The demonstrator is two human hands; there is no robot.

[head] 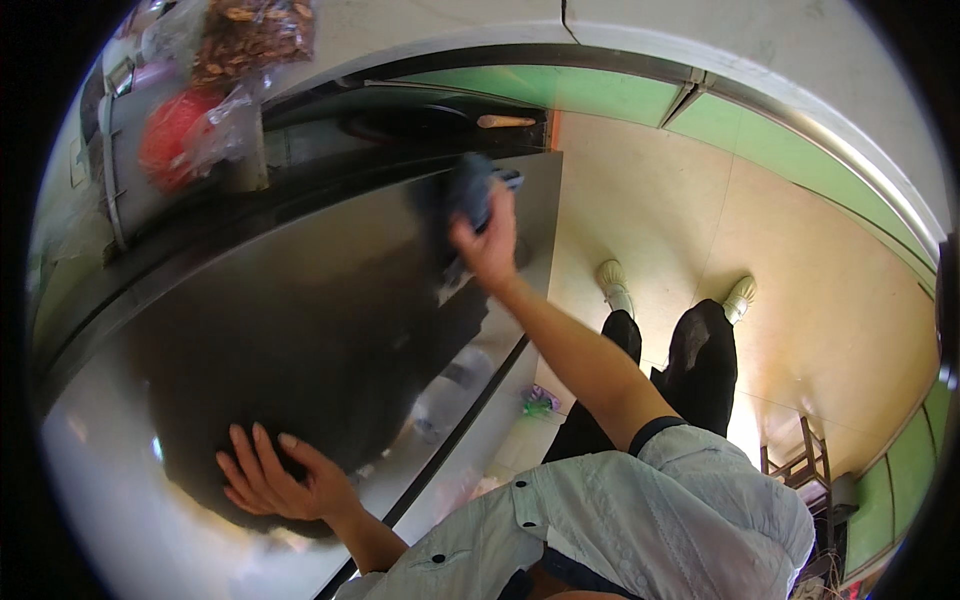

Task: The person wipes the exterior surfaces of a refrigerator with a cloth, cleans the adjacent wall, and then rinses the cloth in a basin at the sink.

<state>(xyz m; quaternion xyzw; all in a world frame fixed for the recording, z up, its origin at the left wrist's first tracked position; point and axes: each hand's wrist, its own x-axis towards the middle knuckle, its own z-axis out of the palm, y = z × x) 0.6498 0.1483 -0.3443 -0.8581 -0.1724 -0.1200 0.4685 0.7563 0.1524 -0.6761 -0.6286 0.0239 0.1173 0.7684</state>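
A dark blue cloth [472, 187] is bunched in my right hand [491, 240] near the far right edge of a large, glossy metal panel [300, 292]. Both the cloth and that hand are somewhat blurred. Lower left, my left hand [289, 480] lies palm down on the same panel, or just over it, fingers apart and holding nothing. The panel mirrors a dark shape and pale patches across its surface. A dark strip [465, 427] runs along its near right side.
Behind the panel sits a dark pan [420, 120] with a wooden handle [506, 121]. A red plastic bag [180, 139] and a clear bag of dried brown food [251, 37] are upper left. Green cabinet doors [780, 139] curve around the tiled floor [652, 187]. A wooden stool [806, 465] stands lower right.
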